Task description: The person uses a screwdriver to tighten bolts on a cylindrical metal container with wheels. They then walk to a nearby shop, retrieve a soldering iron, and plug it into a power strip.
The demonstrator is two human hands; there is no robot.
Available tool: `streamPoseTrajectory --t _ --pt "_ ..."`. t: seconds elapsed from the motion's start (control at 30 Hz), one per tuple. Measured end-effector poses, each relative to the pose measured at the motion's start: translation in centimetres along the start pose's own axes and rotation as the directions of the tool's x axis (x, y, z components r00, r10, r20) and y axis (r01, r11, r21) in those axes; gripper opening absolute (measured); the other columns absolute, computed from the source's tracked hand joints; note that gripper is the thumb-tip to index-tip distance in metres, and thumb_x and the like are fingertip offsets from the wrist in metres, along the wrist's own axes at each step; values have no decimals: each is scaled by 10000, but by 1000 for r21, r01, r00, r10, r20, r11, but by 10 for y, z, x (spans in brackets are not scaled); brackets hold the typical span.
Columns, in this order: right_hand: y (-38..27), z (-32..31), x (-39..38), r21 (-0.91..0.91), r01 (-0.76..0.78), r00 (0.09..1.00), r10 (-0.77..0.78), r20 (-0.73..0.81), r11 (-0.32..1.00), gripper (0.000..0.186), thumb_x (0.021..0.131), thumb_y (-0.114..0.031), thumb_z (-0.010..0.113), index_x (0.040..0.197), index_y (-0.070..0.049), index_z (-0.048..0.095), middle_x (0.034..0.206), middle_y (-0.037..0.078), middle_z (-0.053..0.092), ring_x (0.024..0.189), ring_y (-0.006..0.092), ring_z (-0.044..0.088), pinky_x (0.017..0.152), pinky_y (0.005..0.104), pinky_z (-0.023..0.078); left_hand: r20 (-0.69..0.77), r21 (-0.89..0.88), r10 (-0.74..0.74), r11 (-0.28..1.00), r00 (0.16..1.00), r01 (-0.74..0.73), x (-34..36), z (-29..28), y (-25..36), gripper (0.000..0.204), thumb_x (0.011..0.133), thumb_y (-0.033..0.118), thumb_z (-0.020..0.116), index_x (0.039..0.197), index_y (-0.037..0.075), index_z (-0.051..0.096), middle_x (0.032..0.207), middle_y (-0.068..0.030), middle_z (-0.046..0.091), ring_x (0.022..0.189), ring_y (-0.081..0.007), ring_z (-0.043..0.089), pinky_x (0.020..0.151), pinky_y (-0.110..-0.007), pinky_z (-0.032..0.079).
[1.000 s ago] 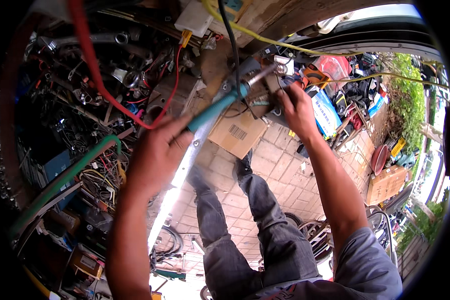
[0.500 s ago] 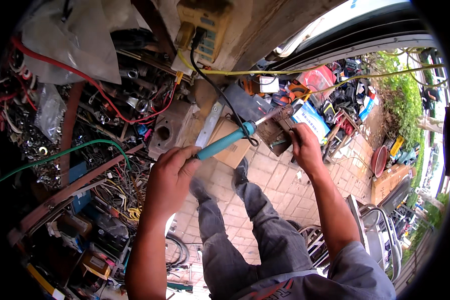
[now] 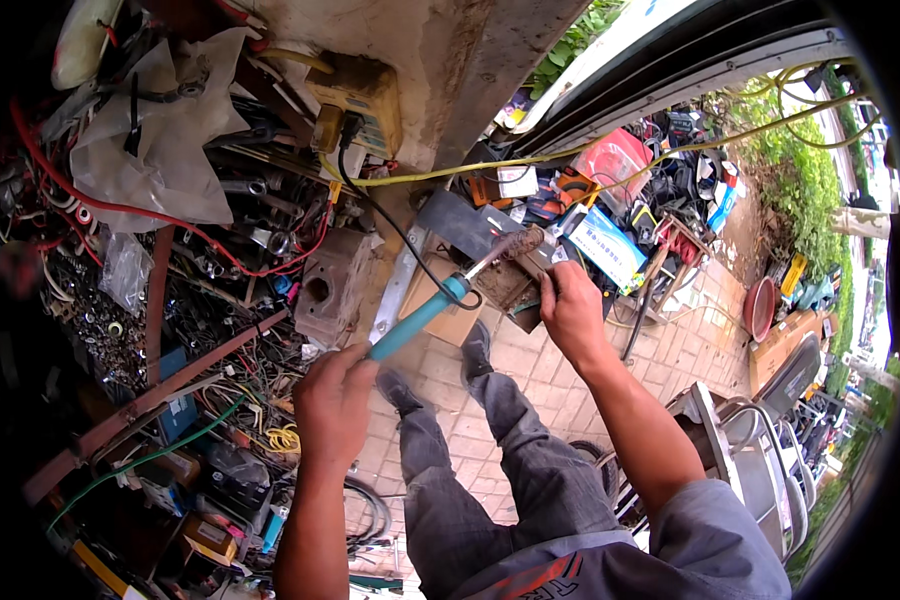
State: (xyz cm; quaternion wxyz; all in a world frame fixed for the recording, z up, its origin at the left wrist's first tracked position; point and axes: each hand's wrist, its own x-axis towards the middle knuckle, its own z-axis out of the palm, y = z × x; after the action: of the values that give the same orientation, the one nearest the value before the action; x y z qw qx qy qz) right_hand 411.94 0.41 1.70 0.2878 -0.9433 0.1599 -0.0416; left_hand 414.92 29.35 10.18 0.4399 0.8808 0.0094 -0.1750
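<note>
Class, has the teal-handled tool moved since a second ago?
Yes: against the cardboard box, the teal-handled tool has shifted downward in view, from along the box's upper-left edge to across its face, though camera movement may contribute.

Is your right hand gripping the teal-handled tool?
No, the left hand grips the teal-handled tool at the lower end of its handle, with the right hand off to the handle's right.
</note>
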Motion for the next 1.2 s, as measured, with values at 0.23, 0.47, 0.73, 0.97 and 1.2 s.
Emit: streamPoseTrajectory --t 0.23,0.47,0.73,0.97,1.2 --pt "-11 2 2 154 -284 947 251 201 946 189 807 -134 596 765 50 600 736 247 603 701 412 586 641 439 463 -90 67 288 957 954 -283 2 6 -7 219 780 -17 633 997 9 636 892 -135 623 798 -291 613 698 -353 493" --pt "17 11 4 120 18 988 -37 153 993 113 807 -82 599 784 17 549 748 193 547 720 385 540 644 426 439 -22 -306 -11 952 1000 4 1 -4 -27 210 842 10 607 1052 5 614 919 -31 599 831 -109 569 728 -252 485" --pt "22 5 7 246 92 930 -171 325 965 108 814 -74 581 804 16 524 780 199 535 756 397 531 657 434 431 -39 -449 -178 882 983 142 17 1 -50 237 902 157 595 1050 -27 601 898 -24 618 775 -77 545 719 -212 456" --pt "15 4 -6 196 -17 966 -35 258 981 148 810 -81 582 753 20 490 764 215 527 755 410 523 653 449 421 -160 -356 -169 929 972 103 1 11 -24 239 912 176 584 1035 -26 618 873 -10 608 740 -71 528 673 -214 442" --pt "23 3 -5 183 -1 965 -47 260 983 149 812 -92 582 757 15 493 764 217 531 747 419 525 647 458 423 -122 -404 -197 905 973 133 2 10 -19 236 908 172 588 1029 -28 620 845 -2 606 743 -68 522 676 -210 433"
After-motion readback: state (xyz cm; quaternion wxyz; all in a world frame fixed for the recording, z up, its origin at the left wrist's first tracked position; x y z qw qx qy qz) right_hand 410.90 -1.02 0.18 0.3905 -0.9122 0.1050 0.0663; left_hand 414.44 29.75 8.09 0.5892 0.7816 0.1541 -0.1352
